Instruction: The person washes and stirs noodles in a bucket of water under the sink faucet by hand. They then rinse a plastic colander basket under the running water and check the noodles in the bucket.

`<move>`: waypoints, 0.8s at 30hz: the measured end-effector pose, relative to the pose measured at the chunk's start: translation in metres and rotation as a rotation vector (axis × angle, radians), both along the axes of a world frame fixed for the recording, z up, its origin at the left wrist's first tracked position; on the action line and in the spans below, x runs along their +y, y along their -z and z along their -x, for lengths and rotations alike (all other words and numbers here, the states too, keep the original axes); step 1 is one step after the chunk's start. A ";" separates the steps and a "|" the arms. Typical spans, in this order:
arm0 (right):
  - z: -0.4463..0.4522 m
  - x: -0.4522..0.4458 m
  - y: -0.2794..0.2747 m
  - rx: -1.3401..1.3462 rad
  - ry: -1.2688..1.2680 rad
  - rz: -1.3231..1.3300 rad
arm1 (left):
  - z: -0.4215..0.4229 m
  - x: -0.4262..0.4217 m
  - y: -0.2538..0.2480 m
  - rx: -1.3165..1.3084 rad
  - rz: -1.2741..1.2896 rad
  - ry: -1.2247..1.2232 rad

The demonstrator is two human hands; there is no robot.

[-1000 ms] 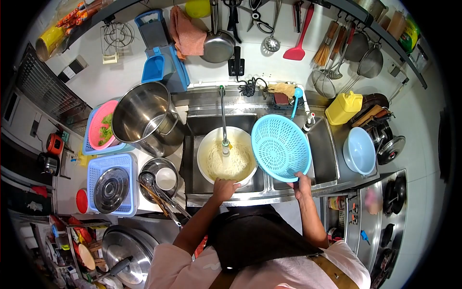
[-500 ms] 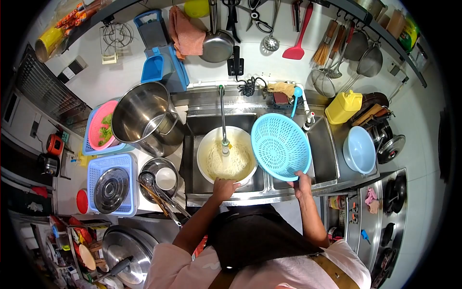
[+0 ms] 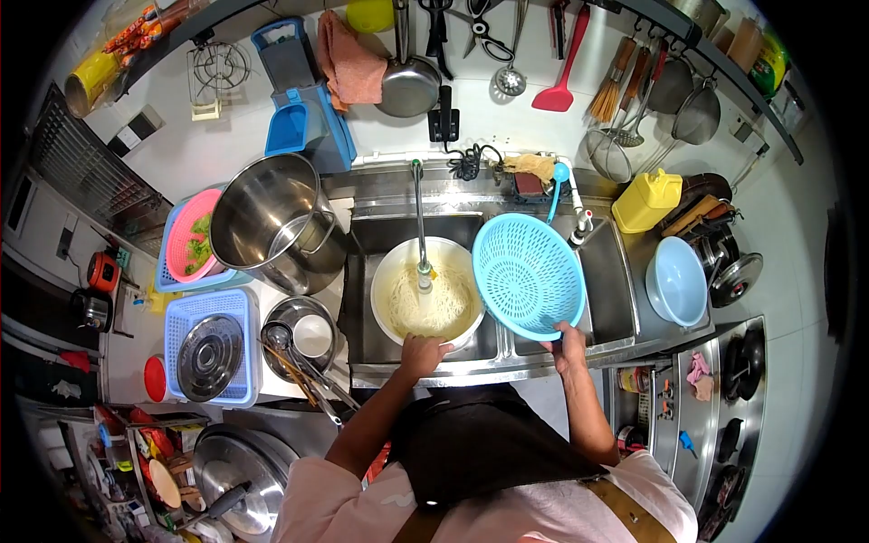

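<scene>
Blue colander (image 3: 528, 276) at 3 o'clock of white bowl (image 3: 381, 290), mostly over right basin (image 3: 608, 271); right hand (image 3: 568, 348) pinching its 5 o'clock rim; likely light, stiff, slick if wet, rim best hold

White bowl in left basin (image 3: 360, 317) under faucet (image 3: 420, 213); likely heavier; left hand (image 3: 424, 356) at 6 o'clock rim, fingers partly hidden, cannot tell grip

Sink metal, smooth; steel pot (image 3: 272, 217) at bowl's 10 o'clock, yellow jug (image 3: 646, 203) at colander's 2 o'clock

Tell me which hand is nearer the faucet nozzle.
Left. The left hand is on the near side of the faucet nozzle, at the rim of the white basin; the right hand is farther off to the right, holding the blue colander.
</scene>
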State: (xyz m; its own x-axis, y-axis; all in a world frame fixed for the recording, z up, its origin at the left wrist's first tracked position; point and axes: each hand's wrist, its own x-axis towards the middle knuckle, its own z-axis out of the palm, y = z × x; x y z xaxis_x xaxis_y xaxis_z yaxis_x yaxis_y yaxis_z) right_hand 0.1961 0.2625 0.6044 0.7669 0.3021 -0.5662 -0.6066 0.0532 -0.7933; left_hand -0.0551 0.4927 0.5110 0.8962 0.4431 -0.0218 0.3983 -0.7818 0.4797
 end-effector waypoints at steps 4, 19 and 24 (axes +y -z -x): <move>0.000 0.000 0.003 0.001 -0.002 -0.015 | 0.000 0.000 -0.003 0.000 -0.003 0.008; 0.002 0.002 0.001 0.002 0.005 -0.025 | -0.001 0.000 -0.007 0.036 -0.002 0.008; 0.002 0.003 0.001 0.006 0.010 -0.004 | -0.001 0.001 -0.004 0.029 -0.003 0.010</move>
State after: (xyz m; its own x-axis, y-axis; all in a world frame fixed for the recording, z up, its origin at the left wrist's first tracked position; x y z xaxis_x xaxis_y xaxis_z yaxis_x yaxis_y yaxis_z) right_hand 0.1942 0.2653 0.6033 0.7668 0.2966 -0.5693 -0.6105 0.0627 -0.7895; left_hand -0.0543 0.4934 0.5154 0.8997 0.4340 -0.0463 0.4038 -0.7875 0.4656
